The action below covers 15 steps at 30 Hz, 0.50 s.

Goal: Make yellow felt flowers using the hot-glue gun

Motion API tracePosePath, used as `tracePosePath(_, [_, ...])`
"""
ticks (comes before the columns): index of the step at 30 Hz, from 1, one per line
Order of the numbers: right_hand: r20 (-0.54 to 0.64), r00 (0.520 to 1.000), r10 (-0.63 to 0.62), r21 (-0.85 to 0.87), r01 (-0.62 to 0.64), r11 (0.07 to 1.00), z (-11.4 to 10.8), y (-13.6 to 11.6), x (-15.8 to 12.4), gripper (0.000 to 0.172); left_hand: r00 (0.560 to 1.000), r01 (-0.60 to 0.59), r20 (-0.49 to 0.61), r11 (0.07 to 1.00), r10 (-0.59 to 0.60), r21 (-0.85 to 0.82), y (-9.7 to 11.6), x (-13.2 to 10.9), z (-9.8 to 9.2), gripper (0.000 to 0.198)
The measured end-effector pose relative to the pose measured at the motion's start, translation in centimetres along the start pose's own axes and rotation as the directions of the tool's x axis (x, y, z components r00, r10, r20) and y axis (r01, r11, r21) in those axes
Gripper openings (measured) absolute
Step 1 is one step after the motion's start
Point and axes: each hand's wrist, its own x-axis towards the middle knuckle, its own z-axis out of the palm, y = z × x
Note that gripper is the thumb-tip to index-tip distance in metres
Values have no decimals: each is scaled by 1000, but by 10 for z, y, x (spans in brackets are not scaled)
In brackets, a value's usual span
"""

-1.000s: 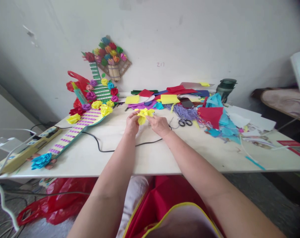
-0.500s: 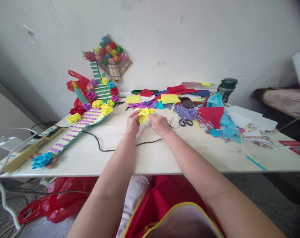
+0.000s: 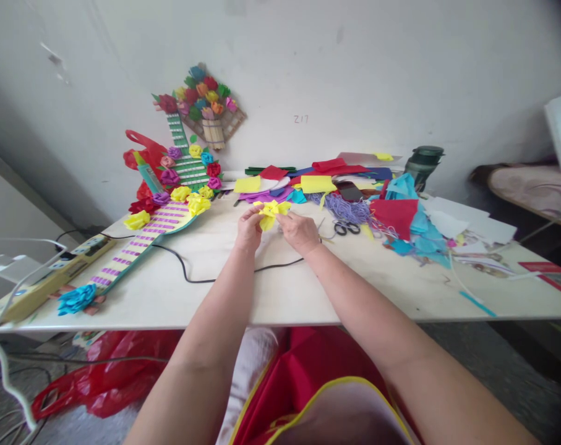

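Note:
A crumpled yellow paper flower (image 3: 270, 212) is held just above the white table (image 3: 243, 290), near its middle. My left hand (image 3: 248, 230) pinches the flower's left side with closed fingers. My right hand (image 3: 299, 232) pinches its right side, fingers also closed. Both forearms reach forward from the table's near edge.
A guitar-shaped craft (image 3: 141, 238) with paper flowers lies at left, a power strip (image 3: 52, 278) beside it. A black cable (image 3: 187, 272) crosses the table. Scissors (image 3: 346, 228), purple string (image 3: 347, 211), coloured paper scraps (image 3: 401, 216) and a dark jar (image 3: 422, 164) sit at back right.
The hands and the yellow flower have stayed almost in place; the fingers have shifted slightly on the paper.

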Motion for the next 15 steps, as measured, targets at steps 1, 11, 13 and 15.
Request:
tracePosePath(1, [2, 1000, 7, -9, -7, 1000, 0, 0, 0, 47, 1000, -3, 2, 1000, 3, 3, 0, 0, 0, 30])
tracePosePath(11, [-54, 997, 47, -23, -49, 999, 6, -2, 2, 48, 999, -36, 29, 999, 37, -22, -4, 5, -4, 30])
tracePosePath(13, [-61, 997, 50, -19, -51, 999, 7, -1, 3, 45, 999, -41, 30, 999, 41, -28, -5, 6, -5, 30])
tracePosePath(15, [-74, 997, 37, -6, -38, 999, 7, -1, 3, 42, 999, -44, 27, 999, 45, -32, -6, 7, -5, 30])
